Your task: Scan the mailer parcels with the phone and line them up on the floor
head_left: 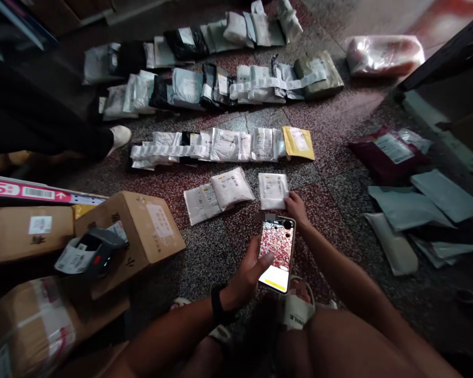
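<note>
The left hand (247, 277) is closed round a lit phone (276, 244), thumb over its screen. At twelve o'clock from the phone, a white packet (273, 189) lies on the speckled floor (319, 223); the right hand (298, 211) touches its five-o'clock corner, whether gripping I cannot tell. The packet looks light, soft, slightly slippery, best pinched by an edge; the phone, stiff and fragile, by its sides.
</note>
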A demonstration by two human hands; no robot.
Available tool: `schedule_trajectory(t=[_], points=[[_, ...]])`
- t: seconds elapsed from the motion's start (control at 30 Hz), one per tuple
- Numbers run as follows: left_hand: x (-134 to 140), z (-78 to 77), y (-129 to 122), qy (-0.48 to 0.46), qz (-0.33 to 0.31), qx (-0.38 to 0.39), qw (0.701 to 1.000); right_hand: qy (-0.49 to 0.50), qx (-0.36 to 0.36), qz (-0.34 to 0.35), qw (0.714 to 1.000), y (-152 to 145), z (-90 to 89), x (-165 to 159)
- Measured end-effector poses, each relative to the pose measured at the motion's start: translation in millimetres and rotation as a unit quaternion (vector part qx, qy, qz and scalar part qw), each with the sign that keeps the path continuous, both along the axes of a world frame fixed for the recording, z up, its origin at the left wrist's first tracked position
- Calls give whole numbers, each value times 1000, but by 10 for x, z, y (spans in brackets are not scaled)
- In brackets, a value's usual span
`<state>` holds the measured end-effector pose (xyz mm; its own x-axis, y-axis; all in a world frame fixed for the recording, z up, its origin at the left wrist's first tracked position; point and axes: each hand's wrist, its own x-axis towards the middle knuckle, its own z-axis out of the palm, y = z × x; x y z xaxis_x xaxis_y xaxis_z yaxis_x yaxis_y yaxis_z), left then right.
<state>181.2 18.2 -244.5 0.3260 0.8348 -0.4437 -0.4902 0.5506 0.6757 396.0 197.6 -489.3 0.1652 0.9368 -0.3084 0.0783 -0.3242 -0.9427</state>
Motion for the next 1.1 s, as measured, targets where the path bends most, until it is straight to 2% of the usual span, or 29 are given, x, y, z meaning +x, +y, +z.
schedule_trajectory(t=[0.1, 0.17, 0.27, 0.33, 0.37, 0.43, 0.53, 0.63, 0.7, 0.77, 0.83, 0.93, 1.0, 1.1], points=[[43, 3, -27, 3, 12, -2, 1000, -118, 27, 85, 989, 458, 83, -503], [48, 30, -35, -11, 14, -7, 1000, -214, 24, 146, 966, 620, 163, -749], [20, 72, -32, -13, 12, -11, 1000, -373, 19, 212, 903, 643, 265, -955], [-5, 75, -24, 1, 16, -3, 1000, -433, 34, 222, 873, 584, 305, -1000], [-16, 67, -19, 4, 17, 0, 1000, -443, 45, 217, 869, 549, 314, -994], [-25, 43, -15, 2, 13, -7, 1000, -432, 70, 192, 878, 468, 311, -903], [-7, 26, -40, 8, 17, -42, 999, -388, 102, 137, 906, 255, 261, -442], [12, 25, -61, 41, 33, -82, 995, -383, 85, 51, 919, -182, 233, 509], [14, 24, -44, 50, 41, -95, 993, -404, 52, -62, 911, -627, 307, 1273], [15, 42, -18, 43, 35, -102, 993, -420, 28, -182, 888, -1127, 438, 1948], [25, 76, 1, 37, 17, -106, 994, -438, 9, -243, 865, -1550, 540, 2434], [62, 120, 13, 39, -12, -106, 994, -487, -36, -217, 845, -1837, 577, 2819], [95, 137, 15, 41, -16, -101, 994, -496, -49, -186, 847, -1800, 586, 2939], [126, 163, 11, 48, -2, -93, 995, -475, -49, -173, 861, -1580, 661, 3071]])
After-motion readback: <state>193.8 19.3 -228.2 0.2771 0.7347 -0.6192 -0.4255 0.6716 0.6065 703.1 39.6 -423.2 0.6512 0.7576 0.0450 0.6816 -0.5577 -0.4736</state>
